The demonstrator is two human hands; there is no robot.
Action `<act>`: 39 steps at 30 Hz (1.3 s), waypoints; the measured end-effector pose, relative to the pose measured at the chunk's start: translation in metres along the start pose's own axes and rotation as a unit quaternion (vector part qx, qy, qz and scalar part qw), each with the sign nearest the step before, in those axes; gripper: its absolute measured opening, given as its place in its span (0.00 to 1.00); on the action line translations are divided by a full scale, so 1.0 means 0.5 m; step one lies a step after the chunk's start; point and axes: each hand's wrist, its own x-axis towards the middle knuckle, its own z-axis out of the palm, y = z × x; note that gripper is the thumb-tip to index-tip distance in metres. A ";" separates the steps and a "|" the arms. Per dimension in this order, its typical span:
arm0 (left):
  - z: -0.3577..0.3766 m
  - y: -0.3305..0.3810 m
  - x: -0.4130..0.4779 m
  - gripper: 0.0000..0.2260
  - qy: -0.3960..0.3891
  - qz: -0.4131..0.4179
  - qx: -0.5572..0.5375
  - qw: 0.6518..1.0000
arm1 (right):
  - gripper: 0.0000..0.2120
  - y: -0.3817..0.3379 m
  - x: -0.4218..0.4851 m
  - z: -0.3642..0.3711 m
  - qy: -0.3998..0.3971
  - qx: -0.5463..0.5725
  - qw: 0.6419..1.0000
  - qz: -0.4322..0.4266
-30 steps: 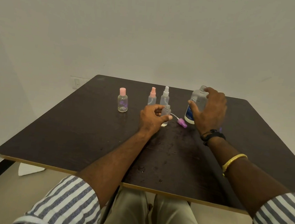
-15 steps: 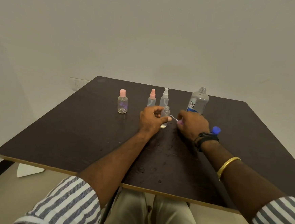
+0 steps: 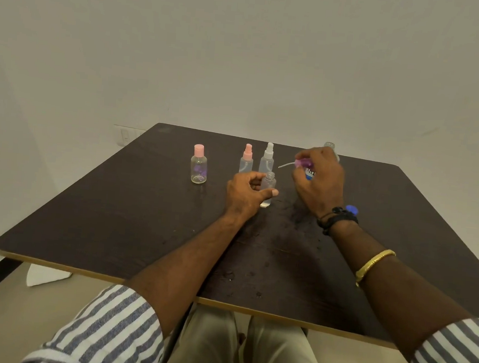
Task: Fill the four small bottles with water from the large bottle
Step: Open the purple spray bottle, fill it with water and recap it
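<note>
Left hand [image 3: 247,193] grips the uncapped small clear plastic bottle [image 3: 267,188] upright on the dark table [image 3: 115,217]; right hand [image 3: 320,182] pinches the purple spray-pump cap [image 3: 301,164] above it

The left hand [image 3: 247,195] sits low, fingers and thumb curled round the uncapped small bottle [image 3: 268,187], with the thumb across its front. The right hand [image 3: 320,182] hangs higher, just right of that bottle, its back toward the camera and its fingertips pinching a purple spray cap [image 3: 302,164].

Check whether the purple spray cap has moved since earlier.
Yes. The purple spray cap is up off the table, in the right hand before the large bottle.
</note>
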 end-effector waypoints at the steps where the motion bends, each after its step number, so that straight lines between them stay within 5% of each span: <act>1: 0.000 0.001 0.000 0.22 0.000 0.001 0.000 1.000 | 0.05 -0.006 0.005 -0.005 0.021 0.014 1.000 -0.014; 7: 0.000 0.002 0.001 0.22 0.000 0.001 0.001 1.000 | 0.05 -0.028 0.013 -0.020 0.060 0.051 0.994 -0.071; 19: 0.000 -0.003 0.002 0.22 -0.001 0.002 -0.008 1.000 | 0.07 -0.040 0.006 -0.007 -0.040 0.028 0.992 -0.112; 39: 0.000 -0.007 0.007 0.20 -0.016 0.008 -0.003 1.000 | 0.14 -0.036 0.012 0.033 -0.208 0.035 0.977 -0.021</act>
